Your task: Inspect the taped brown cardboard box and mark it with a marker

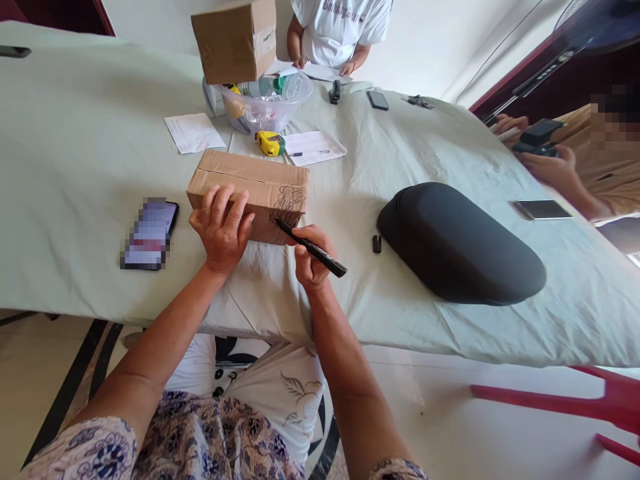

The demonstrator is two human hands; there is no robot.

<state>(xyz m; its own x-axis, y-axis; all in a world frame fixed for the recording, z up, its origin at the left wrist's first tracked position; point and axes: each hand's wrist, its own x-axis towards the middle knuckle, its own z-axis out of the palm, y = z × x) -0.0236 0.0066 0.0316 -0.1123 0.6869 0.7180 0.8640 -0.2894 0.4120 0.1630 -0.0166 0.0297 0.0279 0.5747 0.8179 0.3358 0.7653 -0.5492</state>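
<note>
A brown cardboard box (255, 183) lies on the cloth-covered table (90, 173) in front of me. My left hand (223, 227) rests on its near left corner, fingers curled over the edge and pressing it down. My right hand (310, 257) is closed on a black marker pen (313, 248), whose tip touches the box's near right face, where black scribbled lines show. The marker's black cap (377, 244) lies on the cloth to the right.
A phone (150, 233) lies left of the box. A black padded case (460, 243) sits at right, another phone (543, 209) beyond it. Behind are a yellow tape measure (270, 143), papers, a clear bowl (265, 103) and a second box (235, 40). One person sits opposite, another at right.
</note>
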